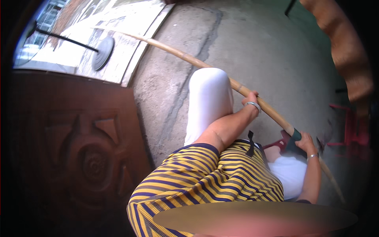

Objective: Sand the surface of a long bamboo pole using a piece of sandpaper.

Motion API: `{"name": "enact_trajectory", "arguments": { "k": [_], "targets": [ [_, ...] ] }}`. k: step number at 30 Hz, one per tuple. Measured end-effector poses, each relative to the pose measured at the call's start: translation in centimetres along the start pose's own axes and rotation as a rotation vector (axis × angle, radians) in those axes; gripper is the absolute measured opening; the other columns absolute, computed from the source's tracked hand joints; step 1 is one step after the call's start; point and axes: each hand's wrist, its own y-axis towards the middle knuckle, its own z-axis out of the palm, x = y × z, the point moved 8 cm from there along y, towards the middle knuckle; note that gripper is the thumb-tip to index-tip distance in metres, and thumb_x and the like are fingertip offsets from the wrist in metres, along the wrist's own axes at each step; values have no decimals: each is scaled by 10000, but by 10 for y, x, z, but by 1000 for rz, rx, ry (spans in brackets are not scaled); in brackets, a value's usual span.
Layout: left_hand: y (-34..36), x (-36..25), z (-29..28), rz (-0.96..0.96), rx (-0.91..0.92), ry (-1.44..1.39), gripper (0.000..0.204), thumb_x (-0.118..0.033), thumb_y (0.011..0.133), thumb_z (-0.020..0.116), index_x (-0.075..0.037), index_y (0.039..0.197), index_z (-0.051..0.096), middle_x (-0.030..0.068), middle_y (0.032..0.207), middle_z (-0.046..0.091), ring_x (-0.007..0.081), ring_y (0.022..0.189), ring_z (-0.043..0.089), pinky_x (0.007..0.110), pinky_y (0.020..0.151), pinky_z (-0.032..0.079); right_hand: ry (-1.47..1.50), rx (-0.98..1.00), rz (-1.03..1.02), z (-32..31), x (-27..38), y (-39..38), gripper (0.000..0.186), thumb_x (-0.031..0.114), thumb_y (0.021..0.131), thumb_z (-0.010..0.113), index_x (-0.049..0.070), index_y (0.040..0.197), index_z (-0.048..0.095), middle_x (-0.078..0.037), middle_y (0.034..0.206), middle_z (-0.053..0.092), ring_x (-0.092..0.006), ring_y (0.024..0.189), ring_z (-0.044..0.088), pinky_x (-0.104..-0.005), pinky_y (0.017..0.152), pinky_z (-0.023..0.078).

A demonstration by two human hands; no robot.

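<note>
A long pale bamboo pole (181, 55) runs diagonally from the upper left to the lower right, passing just beyond my raised knee in white trousers (209, 98). My left hand (250, 98), with a bangle at the wrist, is closed around the pole right of that knee. Farther down, my right hand (304, 142) grips it at a dark green wrapped section (296, 134). My striped yellow and navy top (205, 177) fills the lower middle. A red shoe (280, 145) shows partly beneath my hands. Dark shapes beside the right hand are too blurred to tell.
A carved dark wooden door (71, 118) stands at the left. Beyond it lie a bright doorway and a round grey base (102, 53) with a black post. Cracked concrete floor (256, 39) spreads ahead. Red furniture (351, 126) is at the right; a wavy brown object (339, 51) hangs above it.
</note>
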Motion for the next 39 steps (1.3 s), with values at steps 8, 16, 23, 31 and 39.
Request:
{"name": "enact_trajectory", "arguments": {
  "k": [8, 16, 23, 31, 39],
  "targets": [
    [57, -51, -24, -12, 212, -217, 328, -274, 785, 598, -88, 986, 418, 129, 811, 555, 312, 646, 591, 452, 660, 516, 73, 110, -38, -7, 16, 15, 390, 186, 702, 571, 61, 1071, 597, -165, 1139, 575, -327, 1123, 511, -386, 944, 426],
    [49, -64, -14, 65, 182, -164, 244, -227, 713, 613, -116, 876, 468, 82, 741, 535, 241, 672, 548, 407, 697, 491, 95, 28, -158, 19, 19, 28, 269, 75, 631, 602, -32, 874, 650, -214, 890, 648, -335, 903, 630, -382, 779, 509],
    [48, -76, -35, 117, -18, -75, 288, -251, 721, 591, -95, 929, 468, 97, 783, 546, 260, 722, 560, 417, 727, 495, 178, -171, -266, 31, 71, 46, 295, 188, 687, 670, 40, 932, 597, -176, 917, 640, -330, 935, 611, -433, 815, 461],
    [42, -73, -26, 81, 73, -100, 362, -154, 732, 577, -158, 1068, 443, 82, 945, 528, 275, 756, 568, 414, 689, 505, 72, -195, 13, 43, -6, 49, 338, 99, 666, 688, 29, 981, 588, -168, 1007, 624, -319, 1002, 587, -404, 906, 434],
    [48, -87, -45, 137, -3, -185, 275, -164, 705, 570, -83, 928, 432, 83, 819, 543, 269, 708, 572, 450, 672, 494, 104, -300, -129, 47, 57, 70, 378, 102, 631, 721, 46, 973, 567, -139, 1008, 594, -292, 1004, 575, -397, 874, 454]
  ]
}}
